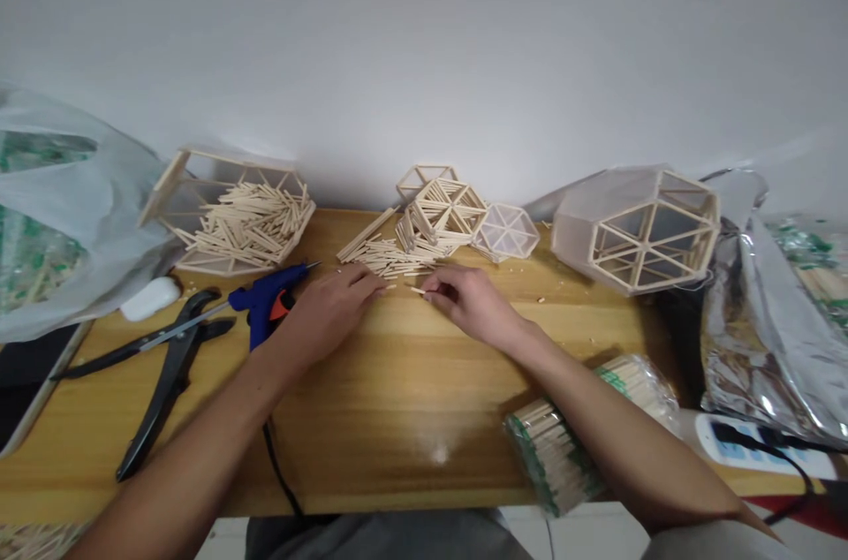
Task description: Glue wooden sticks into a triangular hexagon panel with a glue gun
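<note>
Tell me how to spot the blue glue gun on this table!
Start at the wooden table and find the left hand. Just beside it, on its left, lies the glue gun, next to the black pliers. It is the only bright blue thing there, with an orange trigger and a black cord running off the table's front edge.

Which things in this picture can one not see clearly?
Head view only:
- Left hand: its fingers cover the sticks under them.
- Right hand: fingers curled, any stick inside is too small to tell.
- Glue gun: partly behind the left wrist.
- Stick packs: partly under the right arm.
</note>
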Demonstrator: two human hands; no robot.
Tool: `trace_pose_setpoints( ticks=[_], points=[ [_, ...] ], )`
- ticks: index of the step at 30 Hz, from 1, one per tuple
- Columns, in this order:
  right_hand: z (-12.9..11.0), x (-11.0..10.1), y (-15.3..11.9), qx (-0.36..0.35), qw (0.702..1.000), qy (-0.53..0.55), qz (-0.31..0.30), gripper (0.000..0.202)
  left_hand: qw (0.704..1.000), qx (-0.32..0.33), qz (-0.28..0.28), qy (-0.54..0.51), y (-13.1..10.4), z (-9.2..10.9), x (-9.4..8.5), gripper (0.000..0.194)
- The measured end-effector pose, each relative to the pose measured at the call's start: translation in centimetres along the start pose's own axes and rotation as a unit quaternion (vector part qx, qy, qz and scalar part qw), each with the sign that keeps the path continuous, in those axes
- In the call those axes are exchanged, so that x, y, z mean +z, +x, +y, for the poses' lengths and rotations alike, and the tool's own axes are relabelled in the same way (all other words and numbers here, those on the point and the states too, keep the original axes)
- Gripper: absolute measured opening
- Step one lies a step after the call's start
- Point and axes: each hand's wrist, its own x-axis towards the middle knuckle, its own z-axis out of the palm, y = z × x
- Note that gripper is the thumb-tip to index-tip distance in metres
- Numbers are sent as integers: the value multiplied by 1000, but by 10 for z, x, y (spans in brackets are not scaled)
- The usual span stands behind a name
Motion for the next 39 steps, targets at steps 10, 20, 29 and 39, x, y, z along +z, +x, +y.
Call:
trace_pose_setpoints(
  ticks=[10,20,29,39],
  points=[
    [1,1,0,-9,1000,-24,-14,17,999,-15,-33,22,2,9,4,24],
    [0,2,-1,-37,998,-38,-16,20,999,-8,-31,25,2,11,6,25],
    [0,2,0,-34,998,-49,-22,20,999,-8,-33,42,0,11,9,24],
    [2,3,0,-44,997,-55,-19,22,998,-15,-45,39,0,13,11,25]
  ],
)
